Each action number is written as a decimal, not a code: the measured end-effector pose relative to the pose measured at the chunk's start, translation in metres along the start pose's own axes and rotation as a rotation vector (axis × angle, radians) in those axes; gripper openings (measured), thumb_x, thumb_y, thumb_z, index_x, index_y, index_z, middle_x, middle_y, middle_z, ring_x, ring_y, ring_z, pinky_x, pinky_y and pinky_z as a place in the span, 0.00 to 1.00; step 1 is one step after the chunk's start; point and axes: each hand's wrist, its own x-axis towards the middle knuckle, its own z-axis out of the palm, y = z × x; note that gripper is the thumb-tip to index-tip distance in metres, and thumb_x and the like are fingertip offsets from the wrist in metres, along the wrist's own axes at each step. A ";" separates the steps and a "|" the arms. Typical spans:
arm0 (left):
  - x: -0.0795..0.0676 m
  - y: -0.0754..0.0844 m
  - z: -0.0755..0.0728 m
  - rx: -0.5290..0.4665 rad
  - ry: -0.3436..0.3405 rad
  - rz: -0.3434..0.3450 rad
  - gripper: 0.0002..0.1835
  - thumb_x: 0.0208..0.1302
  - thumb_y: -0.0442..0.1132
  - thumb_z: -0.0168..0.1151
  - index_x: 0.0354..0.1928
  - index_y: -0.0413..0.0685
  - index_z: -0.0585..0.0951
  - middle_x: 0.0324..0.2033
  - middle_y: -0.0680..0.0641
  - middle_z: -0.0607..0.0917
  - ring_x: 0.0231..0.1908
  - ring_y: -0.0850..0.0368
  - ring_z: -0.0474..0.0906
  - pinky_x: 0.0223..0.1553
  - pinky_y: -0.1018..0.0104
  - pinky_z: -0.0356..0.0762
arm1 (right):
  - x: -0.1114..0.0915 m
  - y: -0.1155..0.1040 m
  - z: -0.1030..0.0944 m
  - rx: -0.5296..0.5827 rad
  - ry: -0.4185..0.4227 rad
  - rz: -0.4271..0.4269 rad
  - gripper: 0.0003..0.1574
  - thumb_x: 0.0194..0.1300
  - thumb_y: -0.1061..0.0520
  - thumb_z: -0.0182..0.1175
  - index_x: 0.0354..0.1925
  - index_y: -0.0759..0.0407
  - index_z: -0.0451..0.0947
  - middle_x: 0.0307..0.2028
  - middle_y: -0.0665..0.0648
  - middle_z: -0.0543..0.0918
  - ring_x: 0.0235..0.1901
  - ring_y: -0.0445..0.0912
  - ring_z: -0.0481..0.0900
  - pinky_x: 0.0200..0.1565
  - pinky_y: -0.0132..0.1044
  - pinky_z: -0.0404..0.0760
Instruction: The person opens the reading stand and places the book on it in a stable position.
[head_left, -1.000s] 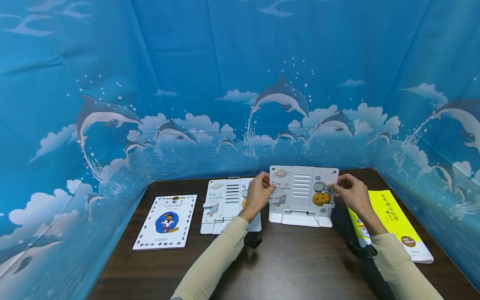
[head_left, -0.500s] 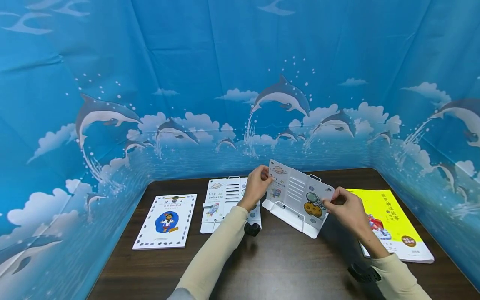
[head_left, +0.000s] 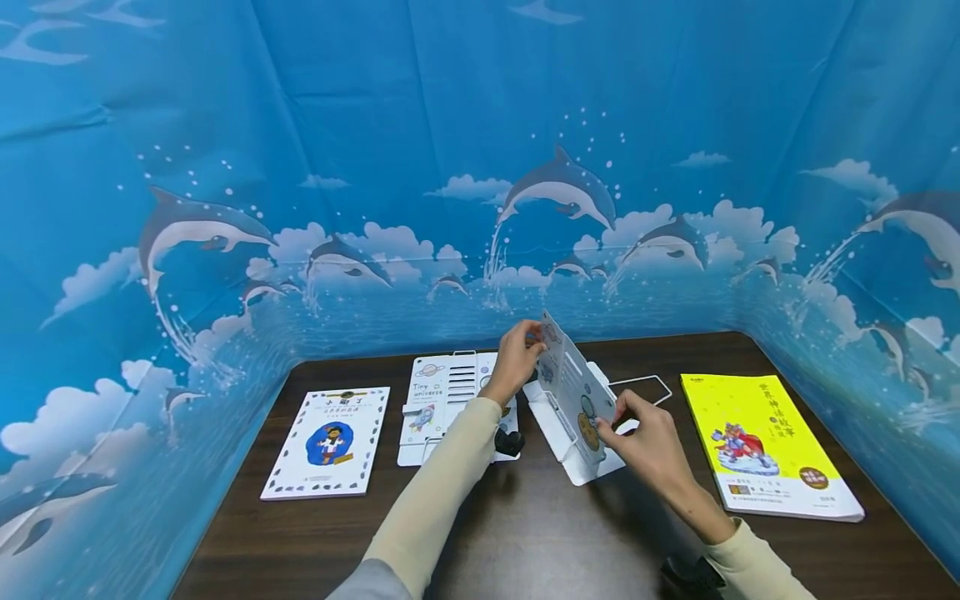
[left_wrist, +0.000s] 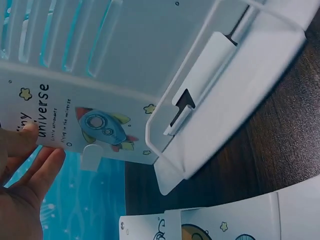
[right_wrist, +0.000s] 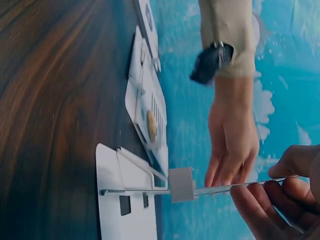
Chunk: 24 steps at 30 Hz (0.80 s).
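Note:
A white book stand [head_left: 566,387] printed with planets and a rocket stands on the table, its panel upright and turned so its back shows to the right. My left hand [head_left: 513,358] pinches the panel's left edge, thumb on the printed face in the left wrist view. My right hand [head_left: 648,442] pinches the opposite edge between thumb and fingers. Behind the panel a wire support [head_left: 652,388] sticks out to the right. A wire page holder [left_wrist: 170,85] crosses the front of the panel, above the white base [left_wrist: 240,95].
A second, matching book stand [head_left: 427,408] lies flat beneath and left of my left forearm. Farther left is a white picture book [head_left: 330,446]. A yellow book [head_left: 765,442] lies at the right. Dolphin-print curtain [head_left: 480,167] surrounds the dark wooden table [head_left: 525,533].
The stand has turned from facing me to nearly edge-on, its right side swinging towards me. My right hand has moved left and nearer with it; the wire support behind has come into view.

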 end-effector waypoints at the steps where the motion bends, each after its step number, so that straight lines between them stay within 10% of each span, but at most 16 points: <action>1: 0.001 0.001 0.001 -0.004 -0.005 0.001 0.21 0.78 0.31 0.60 0.70 0.43 0.76 0.60 0.41 0.83 0.59 0.49 0.84 0.55 0.64 0.86 | -0.001 -0.003 0.003 -0.002 -0.004 -0.014 0.19 0.55 0.70 0.77 0.30 0.58 0.75 0.33 0.60 0.89 0.31 0.50 0.85 0.30 0.25 0.83; 24: 0.005 0.010 0.008 0.032 -0.060 0.036 0.21 0.81 0.30 0.55 0.72 0.44 0.75 0.61 0.42 0.82 0.61 0.47 0.84 0.60 0.61 0.85 | 0.000 -0.033 0.032 -0.046 -0.098 -0.179 0.23 0.54 0.68 0.78 0.29 0.53 0.71 0.25 0.47 0.78 0.26 0.44 0.78 0.26 0.25 0.80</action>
